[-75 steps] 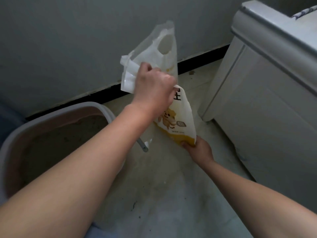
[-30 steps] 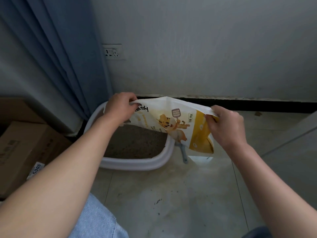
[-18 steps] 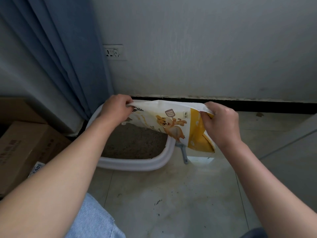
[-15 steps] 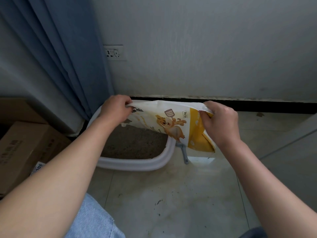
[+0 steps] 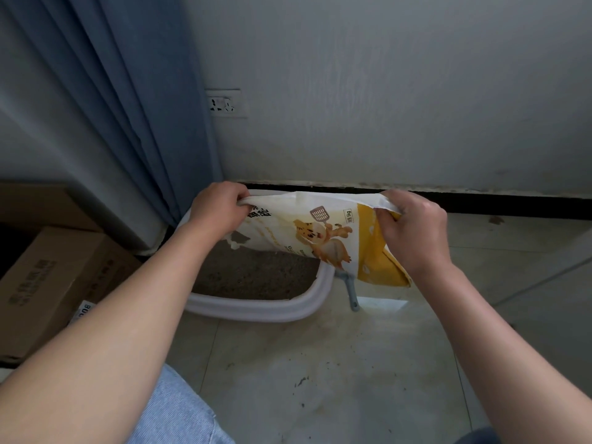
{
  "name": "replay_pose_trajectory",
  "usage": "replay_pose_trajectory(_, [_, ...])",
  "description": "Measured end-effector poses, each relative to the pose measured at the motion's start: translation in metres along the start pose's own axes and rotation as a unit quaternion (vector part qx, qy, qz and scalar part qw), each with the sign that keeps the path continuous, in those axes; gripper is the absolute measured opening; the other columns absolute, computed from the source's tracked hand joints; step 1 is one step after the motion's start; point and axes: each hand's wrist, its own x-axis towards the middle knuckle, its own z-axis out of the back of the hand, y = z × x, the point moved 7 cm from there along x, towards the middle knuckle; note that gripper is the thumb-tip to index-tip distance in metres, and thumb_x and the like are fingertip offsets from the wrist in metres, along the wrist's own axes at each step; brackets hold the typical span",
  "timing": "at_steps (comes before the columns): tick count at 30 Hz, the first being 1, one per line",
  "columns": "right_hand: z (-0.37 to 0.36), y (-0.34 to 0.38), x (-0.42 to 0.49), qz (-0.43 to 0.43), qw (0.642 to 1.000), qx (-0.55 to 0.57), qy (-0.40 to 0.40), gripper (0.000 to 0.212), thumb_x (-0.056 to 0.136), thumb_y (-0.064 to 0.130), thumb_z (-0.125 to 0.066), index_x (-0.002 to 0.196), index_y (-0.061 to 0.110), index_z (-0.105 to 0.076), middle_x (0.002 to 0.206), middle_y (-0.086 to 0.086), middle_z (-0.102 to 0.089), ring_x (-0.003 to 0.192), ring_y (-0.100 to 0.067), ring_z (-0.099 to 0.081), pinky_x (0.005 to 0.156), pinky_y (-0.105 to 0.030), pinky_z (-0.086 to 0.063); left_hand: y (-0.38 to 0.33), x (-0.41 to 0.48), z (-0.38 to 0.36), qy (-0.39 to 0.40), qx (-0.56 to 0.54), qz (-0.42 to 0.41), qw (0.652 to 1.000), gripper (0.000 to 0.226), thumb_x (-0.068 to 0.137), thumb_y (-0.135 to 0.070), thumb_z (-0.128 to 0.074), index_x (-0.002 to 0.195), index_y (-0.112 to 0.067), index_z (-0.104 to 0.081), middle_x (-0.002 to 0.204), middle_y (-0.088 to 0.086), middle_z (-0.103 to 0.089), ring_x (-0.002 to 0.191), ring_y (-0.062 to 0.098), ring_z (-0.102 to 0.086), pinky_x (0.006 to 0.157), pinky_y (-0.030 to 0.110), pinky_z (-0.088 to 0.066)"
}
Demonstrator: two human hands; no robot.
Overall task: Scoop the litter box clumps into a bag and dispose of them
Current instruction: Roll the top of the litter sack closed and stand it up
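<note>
A white and yellow litter bag (image 5: 323,235) with a cartoon cat print hangs sideways over the white litter box (image 5: 272,307). My left hand (image 5: 221,209) grips the bag's left end above the box. My right hand (image 5: 413,225) grips the yellow right end. Grey-brown litter (image 5: 256,277) fills the box below the bag. A grey scoop handle (image 5: 351,293) sticks out on the floor by the box's right rim, its head hidden behind the bag.
A blue curtain (image 5: 134,107) hangs left of the box. Cardboard boxes (image 5: 54,283) stand at the far left. A wall socket (image 5: 224,104) sits above the box. Pale tiled floor (image 5: 320,379) with dark specks lies in front. My denim-clad knee (image 5: 179,415) is at the bottom.
The bag was turned from upright on the floor to sideways over the litter box. In the last second both hands lifted it slightly and held it there.
</note>
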Motion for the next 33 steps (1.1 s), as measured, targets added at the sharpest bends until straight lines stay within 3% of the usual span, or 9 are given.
replay_pose_trajectory(3, [-0.002, -0.003, 0.002, -0.011, 1.0, 0.004, -0.004, 0.026, 0.087, 0.012, -0.071, 0.112, 0.008, -0.073, 0.105, -0.007, -0.075, 0.1, -0.026, -0.068, 0.088, -0.031, -0.05, 0.003, 0.003, 0.003, -0.005, -0.001, -0.001, 1.0, 0.004, 0.084, -0.028, -0.066, 0.086, -0.027, -0.07, 0.091, -0.002, -0.071, 0.092, 0.028, -0.063, 0.07, 0.033, -0.046])
replay_pose_trajectory(7, [-0.008, 0.003, 0.008, -0.003, 1.0, 0.01, -0.002, 0.019, 0.085, 0.011, -0.069, 0.103, 0.009, -0.073, 0.092, -0.004, -0.074, 0.087, -0.025, -0.067, 0.075, -0.024, -0.042, 0.012, 0.001, 0.007, -0.009, 0.013, 0.0, 1.0, 0.003, 0.083, -0.03, -0.067, 0.084, -0.027, -0.069, 0.092, 0.0, -0.072, 0.093, 0.029, -0.063, 0.068, 0.033, -0.045])
replay_pose_trajectory(11, [-0.017, 0.011, 0.014, -0.008, 1.0, 0.026, 0.004, 0.019, 0.085, 0.012, -0.068, 0.104, 0.01, -0.074, 0.093, -0.003, -0.074, 0.087, -0.023, -0.065, 0.076, -0.022, -0.038, 0.024, -0.005, 0.013, -0.016, 0.017, -0.003, 1.0, 0.009, 0.085, -0.032, -0.067, 0.089, -0.024, -0.07, 0.091, 0.0, -0.071, 0.091, 0.028, -0.063, 0.066, 0.033, -0.044])
replay_pose_trajectory(18, [-0.044, 0.033, 0.005, 0.032, 0.997, 0.04, 0.054, 0.019, 0.086, 0.013, -0.07, 0.104, 0.013, -0.074, 0.096, -0.003, -0.074, 0.091, -0.024, -0.067, 0.079, -0.033, -0.052, 0.06, -0.012, 0.023, -0.003, 0.034, 0.044, 0.998, 0.005, 0.081, -0.03, -0.068, 0.08, -0.025, -0.069, 0.082, -0.004, -0.068, 0.084, 0.026, -0.063, 0.068, 0.035, -0.052])
replay_pose_trajectory(21, [-0.051, 0.04, 0.002, 0.048, 0.995, 0.045, 0.07, 0.02, 0.086, 0.011, -0.069, 0.105, 0.015, -0.074, 0.096, -0.002, -0.074, 0.09, -0.021, -0.067, 0.077, -0.031, -0.052, 0.067, -0.015, 0.024, 0.017, 0.037, 0.053, 0.998, 0.004, 0.082, -0.026, -0.07, 0.079, -0.024, -0.069, 0.081, -0.004, -0.067, 0.083, 0.024, -0.061, 0.067, 0.033, -0.049])
replay_pose_trajectory(29, [-0.041, 0.049, 0.012, 0.076, 0.995, 0.049, 0.035, 0.022, 0.081, 0.006, -0.07, 0.101, 0.013, -0.075, 0.097, -0.002, -0.075, 0.091, -0.022, -0.068, 0.08, -0.032, -0.051, 0.064, -0.013, 0.016, 0.125, 0.055, 0.05, 0.989, 0.021, 0.072, -0.025, -0.08, 0.063, -0.031, -0.062, 0.074, -0.013, -0.061, 0.082, 0.02, -0.062, 0.066, 0.03, -0.048])
replay_pose_trajectory(33, [-0.036, 0.04, 0.015, 0.071, 0.996, 0.042, 0.024, 0.023, 0.08, 0.005, -0.068, 0.1, 0.014, -0.076, 0.097, -0.001, -0.075, 0.092, -0.023, -0.069, 0.08, -0.032, -0.051, 0.054, -0.012, 0.009, 0.119, 0.052, 0.046, 0.99, 0.013, 0.073, -0.029, -0.08, 0.07, -0.029, -0.067, 0.079, -0.009, -0.064, 0.082, 0.02, -0.061, 0.065, 0.03, -0.048])
